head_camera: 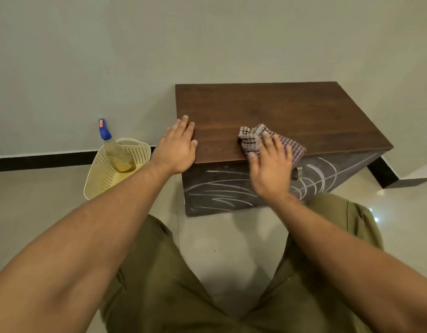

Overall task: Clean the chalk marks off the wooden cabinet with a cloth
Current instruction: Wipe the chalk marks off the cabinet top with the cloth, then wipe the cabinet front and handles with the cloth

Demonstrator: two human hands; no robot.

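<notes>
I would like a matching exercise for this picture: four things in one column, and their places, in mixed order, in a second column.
Things:
1. cloth
2. spray bottle
3. chalk marks
4. left hand

Places:
A. in the cream basket on the floor
B. on the dark front of the cabinet
C. flat on the left edge of the cabinet top
D. on the cabinet top, under the right hand

Pairs: 1-D, 2-A, 3-B, 4-C

A low wooden cabinet [279, 109] stands on the floor [231, 248], white chalk marks [222, 189] (long sweeping arcs) scrawled across its dark front face, and a crumpled brown-and-white checked cloth [252, 138] lies on its top at the front edge.
</notes>
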